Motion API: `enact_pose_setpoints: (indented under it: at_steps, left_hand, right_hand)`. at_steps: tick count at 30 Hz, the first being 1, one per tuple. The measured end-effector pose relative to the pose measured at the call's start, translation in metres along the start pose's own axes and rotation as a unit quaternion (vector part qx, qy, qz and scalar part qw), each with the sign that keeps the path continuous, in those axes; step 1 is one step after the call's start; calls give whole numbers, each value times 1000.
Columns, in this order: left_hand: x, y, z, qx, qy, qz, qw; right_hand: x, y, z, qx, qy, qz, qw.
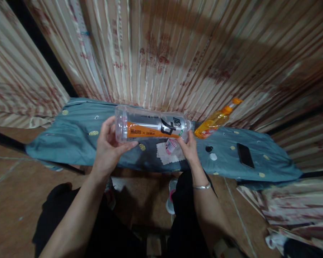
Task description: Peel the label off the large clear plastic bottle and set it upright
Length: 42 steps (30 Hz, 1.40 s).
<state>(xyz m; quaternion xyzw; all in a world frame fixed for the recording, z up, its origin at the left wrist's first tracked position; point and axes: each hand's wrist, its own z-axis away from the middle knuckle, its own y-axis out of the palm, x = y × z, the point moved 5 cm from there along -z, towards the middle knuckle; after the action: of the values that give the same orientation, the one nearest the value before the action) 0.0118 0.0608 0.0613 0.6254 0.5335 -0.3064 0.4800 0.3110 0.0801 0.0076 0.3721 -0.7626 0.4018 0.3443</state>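
A clear plastic bottle (153, 123) with an orange, grey and black label is held sideways above the cloth-covered bench. Around its base end on the left, my left hand (107, 147) is closed with the thumb along the underside. My right hand (187, 145) grips the neck end on the right. Beneath the bottle lies a white cloth (164, 157) with scalloped edges, and on it rests a small pink-and-white item (171, 146) whose kind I cannot make out.
A pump bottle (214, 122) of orange liquid stands right of my hands. A black cap (209, 148), a white round piece (213, 156) and a phone (245, 155) lie on the blue-green cloth (83, 130). Patterned curtains (156, 53) hang right behind the bench.
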Motion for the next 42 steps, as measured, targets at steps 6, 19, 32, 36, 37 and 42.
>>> enact_pose_setpoints:
  at_steps: [6,19,32,36,37,42]
  left_hand:
    - [0,0,-1,-1,3,-1,1000]
    - [1,-2,-1,0,13,2,1000]
    - [2,-3,0,13,16,-4,1000]
    - [1,-2,0,15,25,2,1000]
    - [1,-2,0,14,23,5,1000]
    - [1,-2,-1,12,20,3,1000]
  right_hand:
    - [-1,0,-1,-2,2,2,1000]
    - [0,0,0,2,1,-8,1000]
    - [-3,0,0,-1,-4,-3,1000]
    - [-3,0,0,2,-9,-8,1000]
    - [-4,0,0,2,-9,-9,1000]
    - [-4,0,0,-2,-13,-2,1000]
